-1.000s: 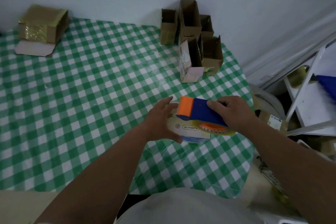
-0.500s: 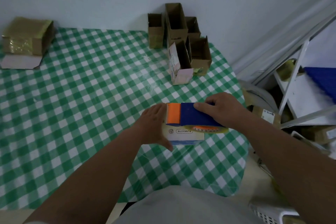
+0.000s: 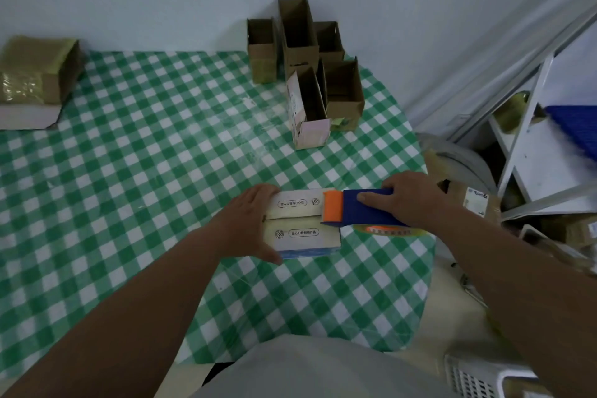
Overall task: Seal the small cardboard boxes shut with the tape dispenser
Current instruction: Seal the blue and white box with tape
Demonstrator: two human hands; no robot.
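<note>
I see the small cardboard box (image 3: 302,225) lying left-right, my left hand (image 3: 250,225) gripping its left end, my right hand (image 3: 407,197) gripping the tape dispenser (image 3: 361,207) at its right end.

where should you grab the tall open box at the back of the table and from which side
Take the tall open box by its upper walls from above: it stands highest in the cluster, so only its top rises clear. Shorter boxes crowd its sides, leaving little room for fingers lower down.

My bench (image 3: 135,171) wears a green-and-white checked cloth. To my right stands a white shelf frame (image 3: 529,139) holding a blue item (image 3: 575,129), and a white slatted basket (image 3: 478,378) sits low beside me.
</note>
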